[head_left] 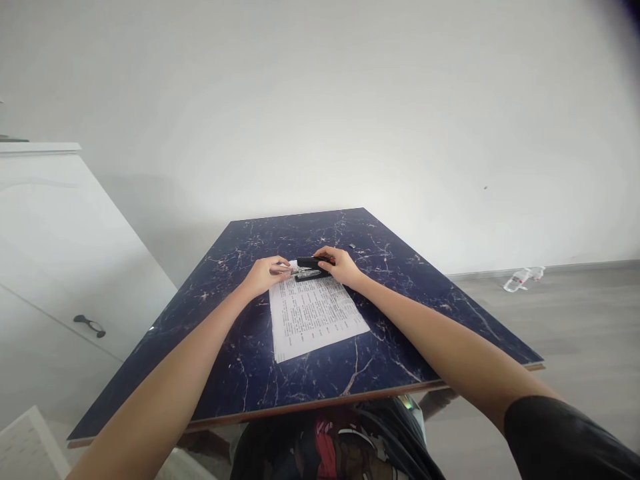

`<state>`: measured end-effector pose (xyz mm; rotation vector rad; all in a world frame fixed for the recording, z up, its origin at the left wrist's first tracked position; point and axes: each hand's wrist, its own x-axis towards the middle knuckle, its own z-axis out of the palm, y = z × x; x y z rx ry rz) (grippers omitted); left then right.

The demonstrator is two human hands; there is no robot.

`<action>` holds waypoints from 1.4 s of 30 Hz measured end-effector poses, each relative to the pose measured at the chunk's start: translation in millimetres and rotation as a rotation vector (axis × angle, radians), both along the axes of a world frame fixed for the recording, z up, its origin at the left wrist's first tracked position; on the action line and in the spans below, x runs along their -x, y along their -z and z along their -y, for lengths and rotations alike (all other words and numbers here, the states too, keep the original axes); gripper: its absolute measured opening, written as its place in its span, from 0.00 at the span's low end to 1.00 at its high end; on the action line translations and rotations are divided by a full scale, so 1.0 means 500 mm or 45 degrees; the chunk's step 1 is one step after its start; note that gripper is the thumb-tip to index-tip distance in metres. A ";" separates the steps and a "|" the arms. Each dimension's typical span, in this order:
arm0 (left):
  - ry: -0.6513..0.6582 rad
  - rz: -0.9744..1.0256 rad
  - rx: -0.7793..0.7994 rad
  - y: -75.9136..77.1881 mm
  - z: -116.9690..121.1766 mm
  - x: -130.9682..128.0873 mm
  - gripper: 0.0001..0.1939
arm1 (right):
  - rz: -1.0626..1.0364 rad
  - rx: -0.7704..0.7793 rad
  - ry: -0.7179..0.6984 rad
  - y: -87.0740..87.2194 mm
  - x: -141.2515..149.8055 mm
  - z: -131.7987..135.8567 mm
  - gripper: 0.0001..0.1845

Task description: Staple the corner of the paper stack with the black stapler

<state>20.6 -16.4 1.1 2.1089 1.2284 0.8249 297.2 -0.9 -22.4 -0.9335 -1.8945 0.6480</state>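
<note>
To do this well, we hold the stapler (306, 262) firm at its back end with our right hand (343, 268), so its parts don't wobble. Our left hand (264, 275) is best kept light and slow, with fingertips out of the gap. Those left fingers are bent near the front end, but we can't tell if they pinch something small. The stapler sits between our hands, over the far part of the printed paper (320, 317). It is black, long and thin, with its top lifted up and some shiny metal inside.
</note>
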 end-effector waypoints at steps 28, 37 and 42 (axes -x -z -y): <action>0.051 0.039 0.033 0.017 -0.013 0.005 0.14 | 0.028 -0.072 -0.026 0.002 -0.003 0.001 0.12; 0.106 -0.072 -0.012 0.003 -0.013 0.024 0.12 | 0.044 -0.042 -0.022 -0.002 -0.004 0.005 0.12; 0.112 -0.185 -0.013 -0.010 -0.013 0.052 0.12 | 0.044 -0.033 -0.027 0.001 -0.005 0.002 0.12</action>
